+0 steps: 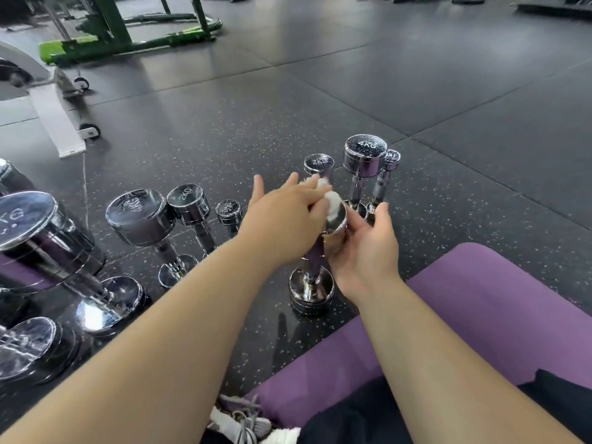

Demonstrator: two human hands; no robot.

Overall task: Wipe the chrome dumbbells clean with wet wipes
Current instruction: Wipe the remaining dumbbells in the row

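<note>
Dumbbell (310,291) work centres on one small chrome piece standing on end on the speckled rubber floor (243,139), just off the edge of the purple mat (499,302). Its long axis runs near vertical, the top leaning a little toward 1 o'clock. The lower head rests on the floor, and the upper head sits between the two hands.

The left hand (285,216) comes in from 8 o'clock and lies on top of the upper head. It holds a bunched white wet wipe (333,200) under its inner fingers, while the outer fingers splay out straight. The right hand (365,248) approaches from 5 o'clock, half closed, its fingers curled round the rim of that head to steady it and its thumb raised clear. The top face lies directly beneath the wipe, so the left hand is the nearer one for rubbing. The bar and lower head lie toward 6 o'clock from it, and I judge they would call for a slide down the axis.

The metal is mirror-smooth and rounded (likely slippery once wet), and the bar picks up the mat's purple. More chrome weights stand upright at 9 o'clock (189,200) and at 12 o'clock (365,155). Those at 12 o'clock look beaded with moisture.
</note>
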